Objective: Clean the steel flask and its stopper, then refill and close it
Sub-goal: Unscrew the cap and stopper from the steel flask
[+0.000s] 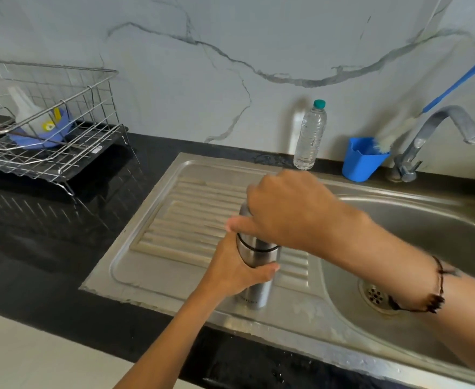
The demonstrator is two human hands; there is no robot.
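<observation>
While the left hand (232,272) grips the flask (254,265) upright on the drainboard (174,220), the right hand (282,207) clasps its cap, probably twisting; next needs a steady turn.

Two bare hands (284,209) are at work here, with one tall brushed-steel flask (254,279), one clear plastic water bottle with a teal cap (310,136), one blue plastic cup (361,161), one steel wire dish rack (48,153) and one curved steel tap (438,130).
</observation>
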